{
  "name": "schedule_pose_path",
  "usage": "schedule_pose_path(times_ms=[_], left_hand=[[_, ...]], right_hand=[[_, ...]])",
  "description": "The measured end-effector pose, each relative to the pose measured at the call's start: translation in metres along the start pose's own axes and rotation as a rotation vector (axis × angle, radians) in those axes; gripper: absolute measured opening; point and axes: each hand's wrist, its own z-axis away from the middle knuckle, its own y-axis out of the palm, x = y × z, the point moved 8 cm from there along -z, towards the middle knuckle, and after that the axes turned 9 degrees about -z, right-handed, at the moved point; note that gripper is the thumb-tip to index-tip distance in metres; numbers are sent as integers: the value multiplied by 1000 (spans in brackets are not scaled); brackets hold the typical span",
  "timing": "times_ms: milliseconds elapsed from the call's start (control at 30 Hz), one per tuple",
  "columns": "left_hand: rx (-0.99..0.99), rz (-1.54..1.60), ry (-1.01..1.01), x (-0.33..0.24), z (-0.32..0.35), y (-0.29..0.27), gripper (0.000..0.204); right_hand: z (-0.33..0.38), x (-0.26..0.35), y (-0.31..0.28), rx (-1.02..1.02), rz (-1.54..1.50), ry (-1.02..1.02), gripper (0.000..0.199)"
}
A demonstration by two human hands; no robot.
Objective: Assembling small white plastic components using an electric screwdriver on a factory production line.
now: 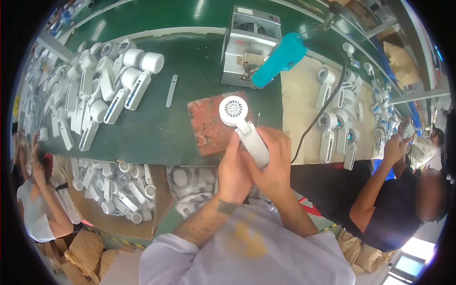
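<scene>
Both hands meet on a white handheld device (244, 128) at the near edge of the green table (190, 71). The device has a round head with a slotted grille face of small radiating openings, turned up toward the camera, and a straight pale-grey handle that runs down from the head into the hands. The left hand (233, 172) has its grip closed on the lower handle from the left side; the right hand (275, 159) has its grip wrapped round the handle from the right, fingers curled over it.

The device's head hangs over the right part of a worn red-brown mat (209, 126) lying on the table. Beyond the device stands a grey metal machine (247, 45), with a teal power tool (281, 59) hanging just right of it, and a black cable (323, 109) runs down past the device's right. Far left of the device lies a heap of similar white devices (102, 85); below the table edge, left of the hands, a cardboard box (118, 190) holds more.
</scene>
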Motion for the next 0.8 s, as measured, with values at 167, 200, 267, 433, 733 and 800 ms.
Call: schedule_pose_path(times_ms=[167,200,267,433,733,800], left_hand=[[-45,27,1,2,-6,-5,56],[-88,-6,43,-2,-6,-3,59],[42,117,20,-2,-11,3,56],[16,6,72,-9,-4,4,54],[109,-24,42,-3,9,-4,53],[85,10,24,5,-1,-5,53]], right_hand=[[2,-2,-1,-27,46,-19,57],[2,2,-6,-32,59,-20,56],[11,17,-36,-230,-132,-157,50],[26,-21,-50,-355,-445,119,47],[100,-34,-37,-250,-660,390,58],[101,-50,-21,-312,-957,599,57]])
